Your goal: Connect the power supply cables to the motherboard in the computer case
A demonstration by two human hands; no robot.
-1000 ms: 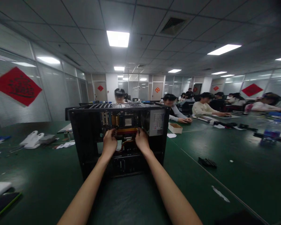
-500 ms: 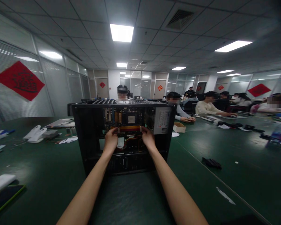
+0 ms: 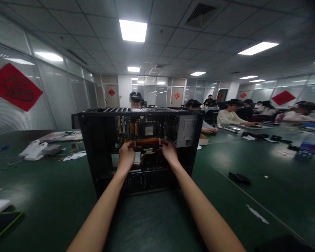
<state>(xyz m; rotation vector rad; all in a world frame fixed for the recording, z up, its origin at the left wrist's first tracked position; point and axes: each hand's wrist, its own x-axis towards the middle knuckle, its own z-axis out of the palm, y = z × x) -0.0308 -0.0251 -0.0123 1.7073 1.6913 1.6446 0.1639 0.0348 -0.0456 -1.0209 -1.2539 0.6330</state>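
An open black computer case (image 3: 90,154) stands on the table with its inside facing me. On its motherboard (image 3: 157,123), a row of orange and yellow memory slots (image 3: 147,141) runs between my hands, with a pale clip at each end. My left hand (image 3: 126,156) has thumb and fingers closed at the left clip. At the opposite end, my right hand (image 3: 170,153) pinches the right clip. Whether a memory stick sits in the slots cannot be made out. Red and dark cables (image 3: 146,158) hang just below. A grey power supply (image 3: 187,130) fills the upper right corner.
The green table (image 3: 55,189) surrounds the case. White plastic bags (image 3: 34,149) and a grey box (image 3: 51,150) lie left, a green-edged phone (image 3: 5,224) nearer me. To the right are a black item (image 3: 239,178), a small carton (image 3: 203,140) and a water bottle (image 3: 308,145). Several people sit beyond.
My view has shifted slightly, so the case and hands appear a little more to the right. Both hands stay at the slot ends.
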